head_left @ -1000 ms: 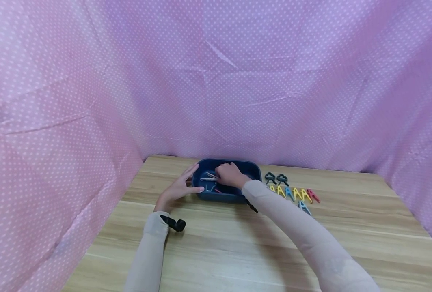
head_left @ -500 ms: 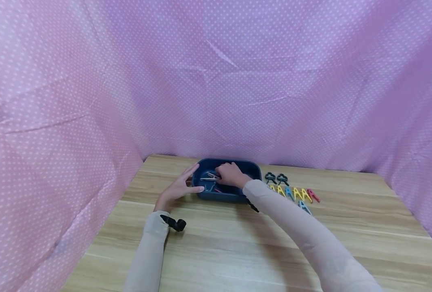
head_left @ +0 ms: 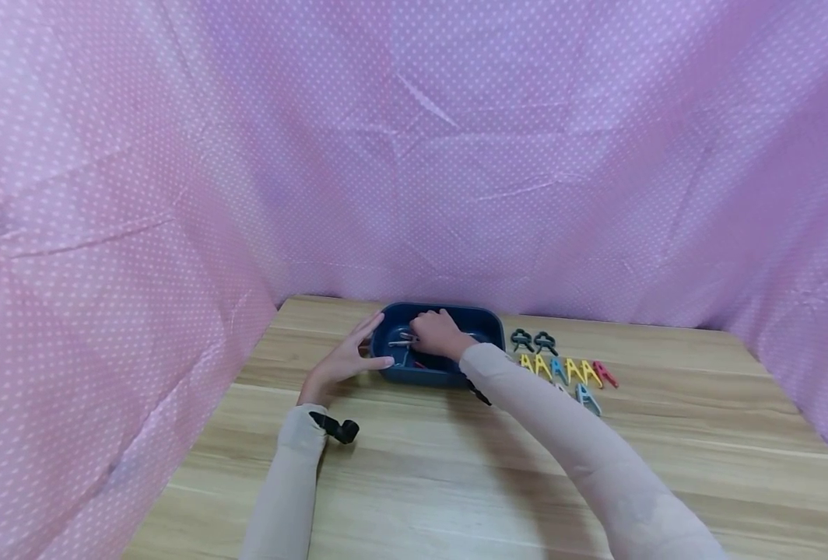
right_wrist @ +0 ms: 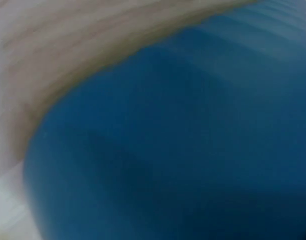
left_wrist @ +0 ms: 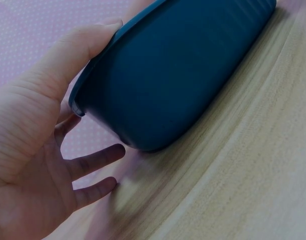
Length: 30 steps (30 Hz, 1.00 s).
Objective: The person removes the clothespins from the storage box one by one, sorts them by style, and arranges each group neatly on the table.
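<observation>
A dark blue plastic basin (head_left: 424,378) stands near the back of the table. My left hand (head_left: 347,359) is at its left end, with the thumb over the rim and the fingers spread along the outside, as the left wrist view also shows (left_wrist: 37,135). My right hand (head_left: 436,334) reaches down into the basin, back of the hand up. Its fingertips are hidden, and I cannot tell what they hold. Beside them in the basin lies a pale clothespin (head_left: 401,342), with a few thin pieces near it. The right wrist view shows only the blurred basin's outer wall (right_wrist: 168,140).
Right of the basin are two dark green clips (head_left: 533,342) and a row of yellow, blue and red clothespins (head_left: 573,371). A light blue clothespin (head_left: 587,399) lies nearer, with a pale one partly behind the right sleeve (head_left: 561,435). Pink dotted cloth (head_left: 414,194) surrounds the wooden table (head_left: 400,482).
My right hand has shifted slightly left inside the basin, and its sleeve uncovers a bit more of the clothespins. My left hand stays at the basin's end.
</observation>
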Available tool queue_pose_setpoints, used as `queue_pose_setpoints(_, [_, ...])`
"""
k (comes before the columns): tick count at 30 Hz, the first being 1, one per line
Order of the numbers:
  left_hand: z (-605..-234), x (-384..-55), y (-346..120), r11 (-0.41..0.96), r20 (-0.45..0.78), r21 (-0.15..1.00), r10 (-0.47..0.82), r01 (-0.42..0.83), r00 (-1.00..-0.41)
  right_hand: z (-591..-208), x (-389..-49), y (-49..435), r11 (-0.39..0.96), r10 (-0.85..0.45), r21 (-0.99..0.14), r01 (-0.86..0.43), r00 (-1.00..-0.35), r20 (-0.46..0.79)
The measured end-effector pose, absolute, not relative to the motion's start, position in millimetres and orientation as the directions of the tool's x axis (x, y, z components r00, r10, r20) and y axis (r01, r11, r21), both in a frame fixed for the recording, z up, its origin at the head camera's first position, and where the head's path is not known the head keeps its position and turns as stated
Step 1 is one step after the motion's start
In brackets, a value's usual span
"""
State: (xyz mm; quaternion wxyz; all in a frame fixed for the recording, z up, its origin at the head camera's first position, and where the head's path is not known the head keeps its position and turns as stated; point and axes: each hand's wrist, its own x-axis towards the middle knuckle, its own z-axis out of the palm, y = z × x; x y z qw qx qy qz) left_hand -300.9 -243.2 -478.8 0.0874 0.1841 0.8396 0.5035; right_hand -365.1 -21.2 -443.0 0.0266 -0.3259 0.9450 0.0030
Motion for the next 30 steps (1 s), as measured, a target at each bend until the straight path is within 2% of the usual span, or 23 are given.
queue_pose_setpoints(13, [-476, -298, -245, 0.448, 0.030, 0.868, 0.383, 0.215, -0.923, -445, -372, -1, 0.797, -0.603, -0.015, -0.603, -0.795, -0.067])
queue_pose_setpoints(23, [-477, -299, -244, 0.442, 0.033, 0.869, 0.396, 0.222, -0.918, -440, -367, -6, 0.788, -0.616, -0.073, -0.612, -0.784, -0.078])
queue_pose_setpoints(30, [-477, -299, -243, 0.425, 0.044, 0.876, 0.403, 0.230, -0.914, -440, -365, -12, 0.784, -0.621, -0.046, -0.619, -0.780, -0.079])
